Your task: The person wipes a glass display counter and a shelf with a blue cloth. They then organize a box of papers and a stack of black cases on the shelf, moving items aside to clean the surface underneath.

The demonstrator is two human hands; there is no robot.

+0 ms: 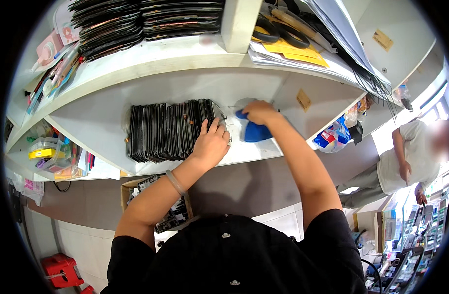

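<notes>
A row of thin black panels with rounded corners [162,132], resembling phone screens or frames, stands on edge in the white shelf compartment [88,106]. My left hand [212,143], with a pale bangle [176,182] on its wrist, rests against the right end of this row. Its fingers are spread, and the fingertips touch the last panels. To the right, my right hand [260,112] grips a blue cloth [256,132] that lies on the shelf floor beside the row. Part of the cloth is hidden under the hand and forearm.
Above, a shelf [173,47] bears stacked black panels [182,18], black-handled scissors [292,35] and papers. A cardboard box [189,205] of parts is below my left forearm. At right stands another person [408,158] near a cluttered bench. A red case [62,270] is lower left.
</notes>
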